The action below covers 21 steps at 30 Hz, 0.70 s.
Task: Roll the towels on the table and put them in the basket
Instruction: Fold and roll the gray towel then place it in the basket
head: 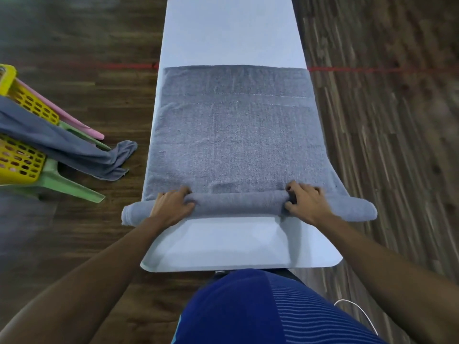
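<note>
My left hand (171,206) and my right hand (306,202) both grip the rolled near end of the grey towel (236,135), low in the middle of the frame, with my fingers curled over the top of the roll. The roll lies across the table (231,33), and its 2 ends stick out past the table's left and right edges. The rest of the towel lies flat, reaching up toward the centre of the frame. At the left edge sits the yellow basket (22,160), with a second towel (62,142) hanging from it down to the wooden floor (385,120).
</note>
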Each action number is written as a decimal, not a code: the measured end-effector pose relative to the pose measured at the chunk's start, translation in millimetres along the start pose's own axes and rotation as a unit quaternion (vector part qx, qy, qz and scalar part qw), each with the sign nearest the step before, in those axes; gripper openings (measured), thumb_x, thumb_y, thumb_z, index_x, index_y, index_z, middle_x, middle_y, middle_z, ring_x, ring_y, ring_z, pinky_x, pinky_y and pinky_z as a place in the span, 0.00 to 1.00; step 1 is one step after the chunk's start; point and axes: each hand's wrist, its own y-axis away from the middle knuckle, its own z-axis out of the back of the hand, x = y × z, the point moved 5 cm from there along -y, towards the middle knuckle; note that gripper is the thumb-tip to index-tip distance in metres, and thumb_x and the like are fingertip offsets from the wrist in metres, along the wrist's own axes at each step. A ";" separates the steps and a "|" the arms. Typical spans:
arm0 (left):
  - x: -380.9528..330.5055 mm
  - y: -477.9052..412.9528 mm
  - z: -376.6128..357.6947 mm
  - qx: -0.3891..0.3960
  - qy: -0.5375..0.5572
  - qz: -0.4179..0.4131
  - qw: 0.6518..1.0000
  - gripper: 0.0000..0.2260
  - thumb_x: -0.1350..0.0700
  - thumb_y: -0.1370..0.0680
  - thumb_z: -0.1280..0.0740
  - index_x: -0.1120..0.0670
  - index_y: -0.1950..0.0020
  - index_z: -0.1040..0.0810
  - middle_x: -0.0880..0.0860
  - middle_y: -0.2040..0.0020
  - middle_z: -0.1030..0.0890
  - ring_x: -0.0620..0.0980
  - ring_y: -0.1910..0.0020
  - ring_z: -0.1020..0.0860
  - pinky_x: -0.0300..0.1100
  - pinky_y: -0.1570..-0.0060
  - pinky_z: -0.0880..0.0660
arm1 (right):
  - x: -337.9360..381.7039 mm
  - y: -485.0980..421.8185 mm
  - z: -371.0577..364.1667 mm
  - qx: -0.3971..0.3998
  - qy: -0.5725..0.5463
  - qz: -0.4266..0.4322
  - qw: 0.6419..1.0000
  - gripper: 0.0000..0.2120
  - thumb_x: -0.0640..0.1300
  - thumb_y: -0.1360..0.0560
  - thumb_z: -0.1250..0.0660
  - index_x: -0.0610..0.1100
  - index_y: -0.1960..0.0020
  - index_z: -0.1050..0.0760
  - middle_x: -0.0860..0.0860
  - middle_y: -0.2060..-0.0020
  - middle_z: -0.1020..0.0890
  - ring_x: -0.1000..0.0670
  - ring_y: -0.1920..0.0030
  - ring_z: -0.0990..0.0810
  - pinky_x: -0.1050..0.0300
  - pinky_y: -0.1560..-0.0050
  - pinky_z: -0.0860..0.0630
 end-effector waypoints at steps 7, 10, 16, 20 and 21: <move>-16.8 8.4 -17.1 -0.103 -0.080 -0.143 0.981 0.20 0.47 0.21 0.42 0.57 0.36 0.24 0.56 0.40 0.20 0.58 0.41 0.23 0.53 0.39 0.30 | 7.3 17.3 -10.2 -0.133 0.039 0.073 0.988 0.23 0.63 0.26 0.37 0.50 0.37 0.27 0.51 0.42 0.22 0.45 0.41 0.25 0.46 0.37 0.37; -11.2 5.2 -28.9 -0.010 -0.129 -0.123 0.984 0.27 0.49 0.24 0.33 0.57 0.28 0.32 0.55 0.31 0.27 0.56 0.31 0.30 0.51 0.30 0.39 | 5.2 18.8 -22.6 -0.100 0.051 0.075 0.991 0.28 0.54 0.31 0.27 0.50 0.34 0.29 0.50 0.39 0.22 0.44 0.38 0.25 0.46 0.33 0.41; -26.3 -3.9 -4.1 -0.006 -0.105 -0.086 0.991 0.11 0.52 0.25 0.37 0.54 0.45 0.23 0.55 0.48 0.18 0.57 0.48 0.22 0.47 0.49 0.31 | 9.8 0.6 -6.6 -0.020 0.038 0.049 0.998 0.17 0.50 0.28 0.36 0.53 0.39 0.27 0.51 0.43 0.19 0.47 0.40 0.24 0.48 0.37 0.40; -8.8 -9.0 -5.1 0.093 -0.005 -0.007 0.996 0.13 0.46 0.29 0.40 0.51 0.50 0.24 0.56 0.52 0.19 0.59 0.53 0.21 0.47 0.56 0.26 | 7.2 -7.8 1.0 0.036 0.026 0.020 0.999 0.15 0.51 0.25 0.39 0.51 0.38 0.28 0.47 0.42 0.20 0.45 0.40 0.25 0.49 0.38 0.39; -6.5 -9.9 -2.3 0.067 0.007 -0.012 0.998 0.14 0.47 0.29 0.39 0.51 0.48 0.25 0.56 0.51 0.19 0.59 0.52 0.22 0.49 0.53 0.26 | 5.4 -7.9 3.5 -0.004 0.028 0.014 0.999 0.16 0.51 0.26 0.37 0.50 0.39 0.28 0.47 0.43 0.21 0.44 0.39 0.26 0.48 0.39 0.38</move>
